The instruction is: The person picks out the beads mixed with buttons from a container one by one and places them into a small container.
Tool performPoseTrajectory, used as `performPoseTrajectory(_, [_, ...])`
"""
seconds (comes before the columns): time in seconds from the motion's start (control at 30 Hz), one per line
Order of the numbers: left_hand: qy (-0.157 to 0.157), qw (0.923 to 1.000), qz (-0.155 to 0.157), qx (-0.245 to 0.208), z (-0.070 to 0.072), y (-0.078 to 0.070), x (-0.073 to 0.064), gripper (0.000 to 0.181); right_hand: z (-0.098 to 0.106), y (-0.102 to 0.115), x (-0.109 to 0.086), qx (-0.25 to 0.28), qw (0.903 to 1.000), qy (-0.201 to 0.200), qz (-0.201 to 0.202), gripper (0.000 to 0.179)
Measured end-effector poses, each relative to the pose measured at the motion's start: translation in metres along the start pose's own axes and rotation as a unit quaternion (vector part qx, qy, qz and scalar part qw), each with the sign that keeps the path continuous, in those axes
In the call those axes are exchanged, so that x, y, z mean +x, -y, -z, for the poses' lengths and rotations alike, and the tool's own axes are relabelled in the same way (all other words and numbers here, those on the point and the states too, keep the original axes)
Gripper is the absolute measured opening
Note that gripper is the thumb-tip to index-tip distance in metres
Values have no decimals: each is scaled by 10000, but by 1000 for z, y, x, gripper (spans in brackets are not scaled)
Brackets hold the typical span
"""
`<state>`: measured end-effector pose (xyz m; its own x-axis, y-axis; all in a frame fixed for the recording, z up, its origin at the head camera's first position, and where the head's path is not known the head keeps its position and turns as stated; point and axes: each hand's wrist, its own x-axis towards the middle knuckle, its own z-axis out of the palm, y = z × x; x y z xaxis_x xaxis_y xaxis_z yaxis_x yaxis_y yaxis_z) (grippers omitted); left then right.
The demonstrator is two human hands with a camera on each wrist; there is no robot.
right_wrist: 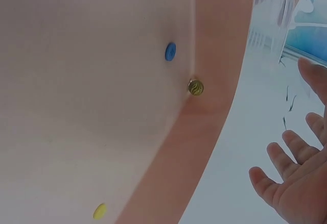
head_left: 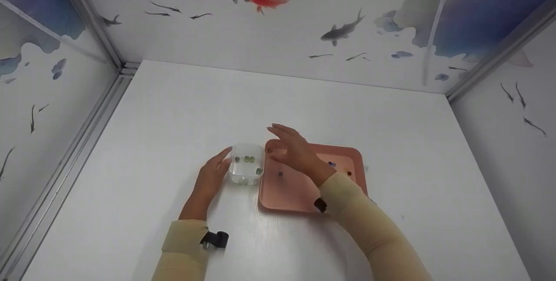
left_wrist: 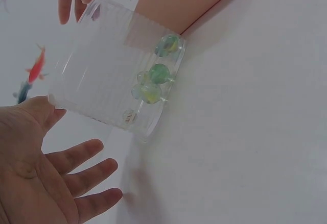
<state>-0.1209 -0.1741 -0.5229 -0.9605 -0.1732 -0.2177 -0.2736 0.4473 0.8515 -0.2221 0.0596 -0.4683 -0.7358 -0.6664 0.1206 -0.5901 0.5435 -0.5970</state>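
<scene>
A clear plastic box [head_left: 246, 149] stands left of a pink tray [head_left: 286, 196] on the white table. Several greenish glass marbles [left_wrist: 159, 74] lie at the bottom of the box. My left hand [head_left: 212, 174] is at the box's left side. In the left wrist view, that hand's thumb touches the box's edge while the other fingers spread straight. Over the tray's far left corner is my right hand [head_left: 295, 150], fingers extended and holding nothing. Near that hand, a striped brownish marble [right_wrist: 195, 87] sits in the tray's corner, with a blue button [right_wrist: 170, 51] close by.
Other small pieces lie in the tray, among them a yellow button-like disc [right_wrist: 99, 211] and a dark round piece [head_left: 349, 173]. White panels with painted fish [head_left: 268, 0] wall the table at the back and both sides.
</scene>
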Motion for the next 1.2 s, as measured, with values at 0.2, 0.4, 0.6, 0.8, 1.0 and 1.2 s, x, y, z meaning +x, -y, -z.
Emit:
performPoseTrajectory(0.2, [22,9999,86,47,-1,-1,0,48,4,-5,-2,489,9985,54,-234,69])
performPoseTrajectory(0.4, [9,10000,5,29,-1,1,0,48,6,-13,-3,857,9953,81,-452,68])
performPoseTrajectory(0.6, [42,10000,-53,-35,0,-1,0,47,5,-19,-2,1315,9884,-37,-753,66])
performPoseTrajectory(0.8, [75,9999,-12,-98,2,-3,-2,47,4,-21,1,1363,9845,-89,-1104,63])
performPoseTrajectory(1.0, [55,9999,25,-87,2,-3,-2,47,1,-24,4,1550,9799,-144,-1248,58])
performPoseTrajectory(1.2, [43,10000,51,-60,2,-2,-1,47,-2,-28,4,1813,9733,-39,-1404,58])
